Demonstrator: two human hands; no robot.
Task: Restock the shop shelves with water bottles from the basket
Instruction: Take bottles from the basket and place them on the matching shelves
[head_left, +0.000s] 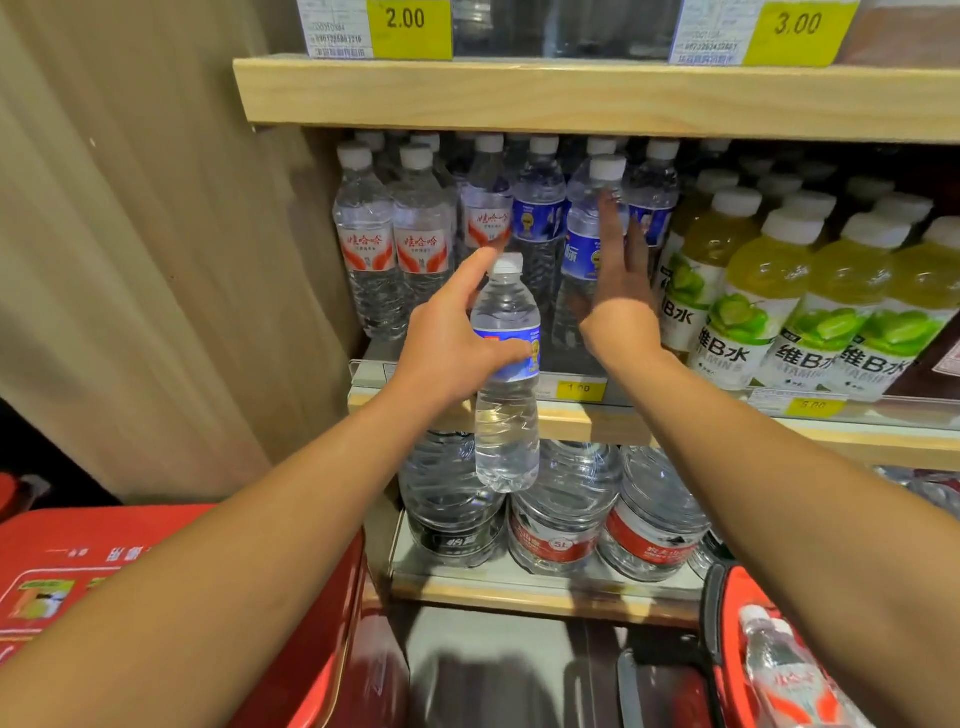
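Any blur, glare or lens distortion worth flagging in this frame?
Head view: wide-angle bending bows the upper shelf edge; the left hand and its held bottle are fairly sharp; the right hand shows slight motion blur; top price tags read softly.

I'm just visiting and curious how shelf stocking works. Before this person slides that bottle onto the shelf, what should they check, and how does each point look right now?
1. Bottle held firmly: ok. The left hand wraps the blue-label bottle at its label.
2. Bottle upright, cap on: ok.
3. Right row chosen: ok. Blue-label bottles on the shelf stand just behind it.
4. Gap to set it in: ok. The shelf front shows bare space ahead of that row.
5. Neighbouring bottle steadied: ok. The right hand lies flat against the front blue-label one.
6. More stock left: ok. A red-label bottle lies in the basket.
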